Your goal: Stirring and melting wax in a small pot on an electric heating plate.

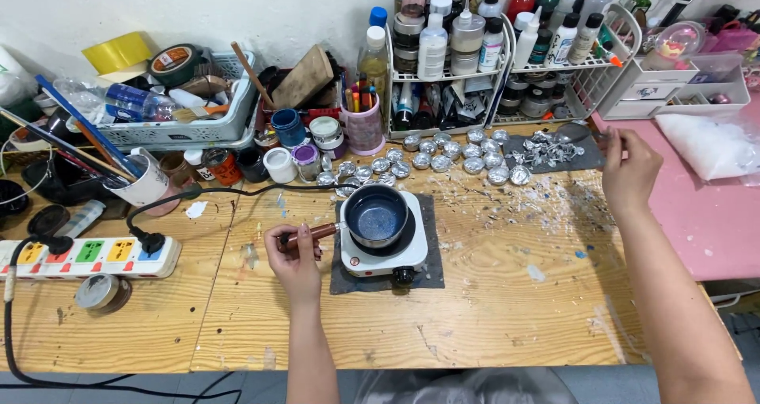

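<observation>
The left hand (pixel 294 255) was closed around the brown wooden handle (pixel 313 233) of a small dark saucepan (pixel 375 216), round and glossy inside, which sat on a white square electric hotplate (pixel 385 249). The hotplate stood on a grey mat (pixel 419 273) in the middle of the grained, paint-flecked wooden surface (pixel 491 309). The right hand (pixel 629 170) was closed on a thin metal tool, apparently a spoon (pixel 576 132), whose far end lay over a heap of crumpled silvery scraps (pixel 546 150) on a dark slab; the tool's shape was hard to make out. Beside the scraps stood rows of small round foil cups (pixel 443 154), shiny and crinkled. A black cord (pixel 237 190) ran from behind the saucepan to a white power strip (pixel 87 257) with coloured switches. At the back, white wire racks (pixel 507 63) held bottles and jars, their tops cut off by the frame edge. A pink surface (pixel 704 222) adjoined on the right.
</observation>
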